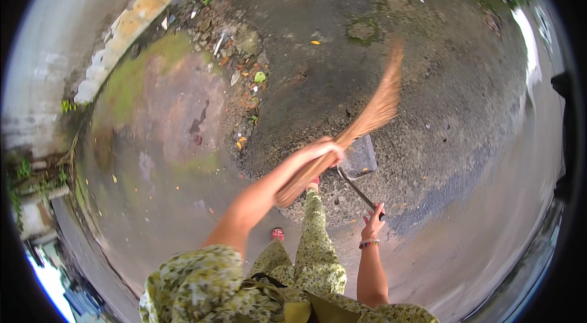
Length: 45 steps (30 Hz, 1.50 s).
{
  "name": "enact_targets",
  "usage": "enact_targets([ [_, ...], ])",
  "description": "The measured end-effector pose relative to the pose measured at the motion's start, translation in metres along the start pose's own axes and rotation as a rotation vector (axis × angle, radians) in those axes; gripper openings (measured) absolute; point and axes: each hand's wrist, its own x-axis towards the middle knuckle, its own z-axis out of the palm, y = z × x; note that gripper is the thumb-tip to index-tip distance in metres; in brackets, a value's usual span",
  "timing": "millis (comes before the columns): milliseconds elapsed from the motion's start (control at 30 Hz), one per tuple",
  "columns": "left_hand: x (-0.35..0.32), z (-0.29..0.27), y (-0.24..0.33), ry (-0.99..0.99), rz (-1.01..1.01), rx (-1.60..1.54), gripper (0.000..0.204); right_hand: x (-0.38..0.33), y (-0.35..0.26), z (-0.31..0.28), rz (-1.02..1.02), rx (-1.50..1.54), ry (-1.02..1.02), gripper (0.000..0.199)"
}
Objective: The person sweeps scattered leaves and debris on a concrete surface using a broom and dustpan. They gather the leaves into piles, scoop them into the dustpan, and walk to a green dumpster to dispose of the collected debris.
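Note:
A straw hand broom (374, 108) is gripped near its middle by my left hand (325, 148), fingers wrapped round it. Its bristles fan out to the upper right, blurred by motion, while the thick butt end lies back beside my forearm. My right hand (372, 224), with beaded bracelets at the wrist, is closed on the dark grip of a long-handled dustpan (362, 158). The grey pan lies by the rough ground just right of my left hand, partly hidden by the broom.
Rubble, stones and leaves (244, 84) lie in a strip left of centre. A low broken ledge (128, 33) runs along the wall (43, 60) at left. A yellow leaf (315, 42) sits farther off. My red sandal (277, 234) is on the concrete.

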Motion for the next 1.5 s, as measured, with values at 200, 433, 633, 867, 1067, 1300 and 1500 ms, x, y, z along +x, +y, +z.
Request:
enact_targets([
  [200, 0.121, -0.09, 0.021, -0.016, 0.061, -0.376, 0.017, 0.057, 0.006, -0.002, -0.281, -0.486, -0.219, 0.028],
  [433, -0.128, -0.204, -0.115, 0.484, 0.248, -1.115, 0.027, 0.037, -0.022, -0.044, -0.392, -0.855, -0.417, 0.046],
  [633, -0.268, -0.197, -0.145, 1.172, 0.475, -1.197, 0.013, 0.049, 0.006, -0.116, 0.261, -0.512, -0.235, 0.035],
  [867, -0.344, -0.144, -0.177, 1.197, 0.194, -1.068, 0.016, -0.019, 0.065, -0.152, 0.538, -0.651, -0.324, 0.028],
  [1067, -0.238, -0.167, -0.149, 0.441, 0.141, -1.077, 0.016, -0.092, 0.078, -0.055, 0.352, -0.812, -0.592, 0.031],
  [1300, -0.173, -0.22, -0.166, 0.203, 0.293, -1.108, 0.018, -0.218, 0.055, 0.073, -0.362, -0.766, -0.761, 0.021],
  [1500, -0.26, -0.197, -0.262, 0.272, 0.292, -1.6, 0.027, -0.28, 0.04, 0.141, -0.554, -0.918, -0.839, 0.031],
])
